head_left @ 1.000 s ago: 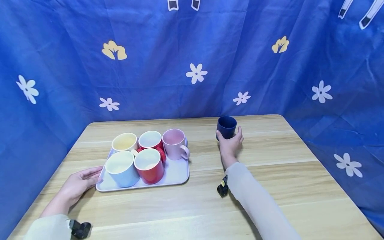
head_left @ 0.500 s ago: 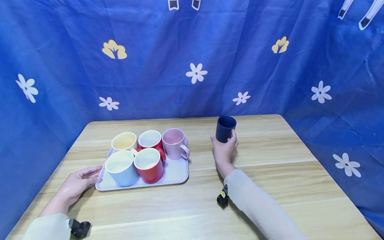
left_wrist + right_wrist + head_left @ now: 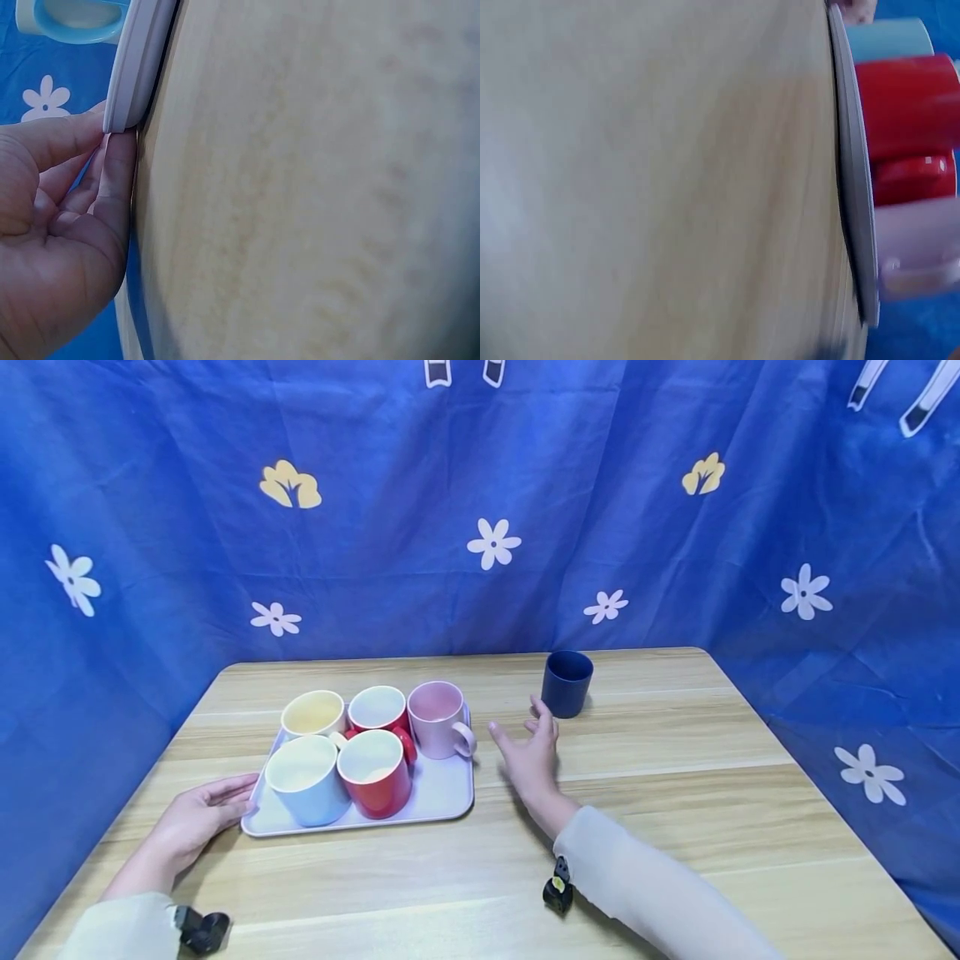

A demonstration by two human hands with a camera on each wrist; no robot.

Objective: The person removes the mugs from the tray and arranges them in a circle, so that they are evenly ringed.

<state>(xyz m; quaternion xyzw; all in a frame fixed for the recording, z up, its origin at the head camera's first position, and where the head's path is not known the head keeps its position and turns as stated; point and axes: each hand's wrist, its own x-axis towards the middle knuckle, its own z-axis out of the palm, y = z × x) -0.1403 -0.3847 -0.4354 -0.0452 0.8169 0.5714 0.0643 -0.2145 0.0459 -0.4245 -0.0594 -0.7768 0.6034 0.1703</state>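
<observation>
A pale lilac tray [image 3: 442, 797] holds several mugs: a light blue mug [image 3: 309, 789] and a red mug [image 3: 378, 789] in front, and a cream-yellow mug [image 3: 311, 714], another red mug [image 3: 377, 708] and a pink mug [image 3: 435, 720] behind. At its front left corner my left hand [image 3: 197, 820] pinches the rim; in the left wrist view the thumb and fingers [image 3: 116, 176] meet at the tray's edge. A handleless-looking dark navy cup [image 3: 567, 687] stands upright farther right. My right hand [image 3: 532, 760], fingers spread, is between tray and cup, holding nothing.
The wooden table [image 3: 712, 827] carries tray and cup. Blue cloth [image 3: 420, 585] printed with flowers hangs behind and at both sides. A small black camera [image 3: 558, 887] sits on the right sleeve, another [image 3: 202, 931] on the left.
My right hand has let go of the navy cup and moved left and nearer, its fingers spreading. The cup stands on the table. My left hand and the tray have stayed put.
</observation>
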